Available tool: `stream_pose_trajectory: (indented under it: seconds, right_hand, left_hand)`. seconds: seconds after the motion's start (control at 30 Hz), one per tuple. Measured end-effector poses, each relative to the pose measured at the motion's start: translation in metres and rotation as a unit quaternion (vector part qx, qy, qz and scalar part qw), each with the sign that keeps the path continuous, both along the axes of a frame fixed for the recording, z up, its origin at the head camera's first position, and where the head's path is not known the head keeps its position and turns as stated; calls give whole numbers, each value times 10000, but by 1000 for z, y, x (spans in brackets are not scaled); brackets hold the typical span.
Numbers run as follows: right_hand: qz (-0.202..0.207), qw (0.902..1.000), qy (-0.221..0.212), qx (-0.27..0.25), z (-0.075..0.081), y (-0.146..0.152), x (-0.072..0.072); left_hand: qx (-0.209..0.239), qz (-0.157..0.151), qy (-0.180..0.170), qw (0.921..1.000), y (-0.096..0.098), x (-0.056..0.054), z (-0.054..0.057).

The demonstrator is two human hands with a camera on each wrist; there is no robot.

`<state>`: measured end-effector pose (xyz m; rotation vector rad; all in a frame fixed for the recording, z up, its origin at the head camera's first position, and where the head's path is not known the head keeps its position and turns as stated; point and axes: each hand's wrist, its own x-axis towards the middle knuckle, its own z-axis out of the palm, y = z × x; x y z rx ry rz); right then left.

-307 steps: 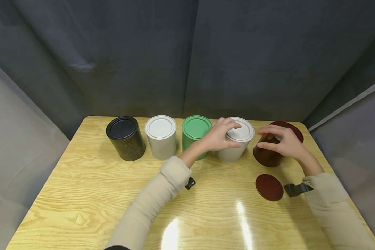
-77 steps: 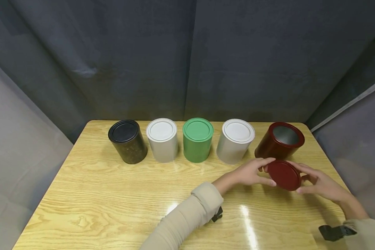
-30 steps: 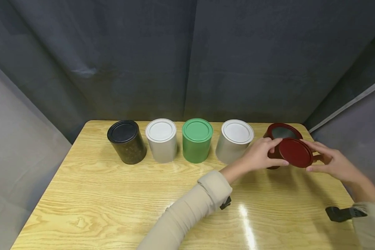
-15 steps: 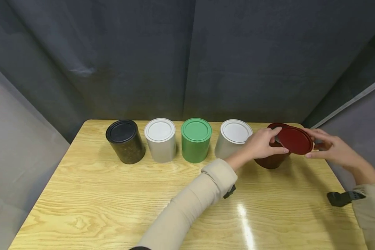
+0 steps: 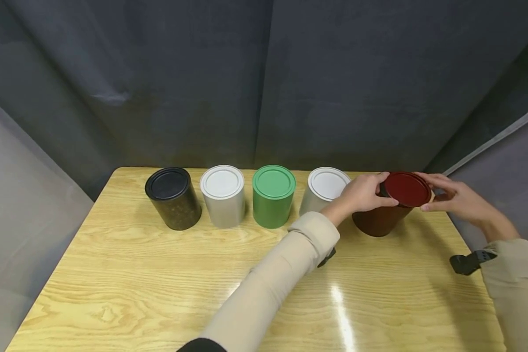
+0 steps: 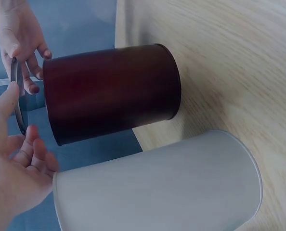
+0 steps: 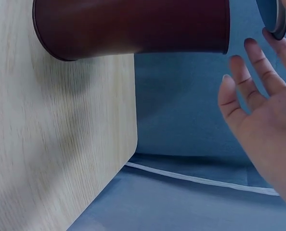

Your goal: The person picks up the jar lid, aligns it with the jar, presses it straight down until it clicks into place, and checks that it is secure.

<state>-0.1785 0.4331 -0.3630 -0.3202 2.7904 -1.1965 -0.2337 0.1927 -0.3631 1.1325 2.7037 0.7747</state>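
Observation:
Between both hands, a round dark red lid [image 5: 407, 189] with a metallic rim is held over the open top of a dark red can [image 5: 378, 222]. My left hand [image 5: 364, 192] pinches its left edge, and my right hand [image 5: 459, 199] grips the right edge. From the left wrist, a gap shows between the lid [image 6: 21, 113] and the upright can [image 6: 109, 94]. The right wrist view shows only part of the lid [image 7: 278, 21], with the right hand's [image 7: 273, 106] lower fingers spread beside the can's rim.
Left of the red can stand a white can [image 5: 329, 185], a green can [image 5: 274, 198], another white can [image 5: 223, 198] and a black can [image 5: 173, 200], all lidded. They line the back of the wooden table [image 5: 158, 283]. Dark curtains [image 5: 193, 83] hang behind it.
The red lid lay on the table in front of its can ten seconds ago. Both hands have since lifted it and carried it back and up, over the can's mouth.

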Motion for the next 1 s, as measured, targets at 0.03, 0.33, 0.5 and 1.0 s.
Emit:
stream_pose_trajectory:
  seconds: [0.03,0.33,0.5,1.0]
  right_hand:
    - [1,10000,-24,-3,-1,1,-2]
    - [61,9997,-178,130,-7,8,-15]
    - [172,9995,-261,74,-11,8,-20]
    - [-37,9985,-538,96,-18,13,-24]
  left_hand:
    - [-16,28,-15,10000,1,-1,0]
    - [-299,149,57,9994,7,-11,-4]
    - [-592,230,188,9978,7,-15,-5]
    - [-1204,427,1,9918,16,-20,-4]
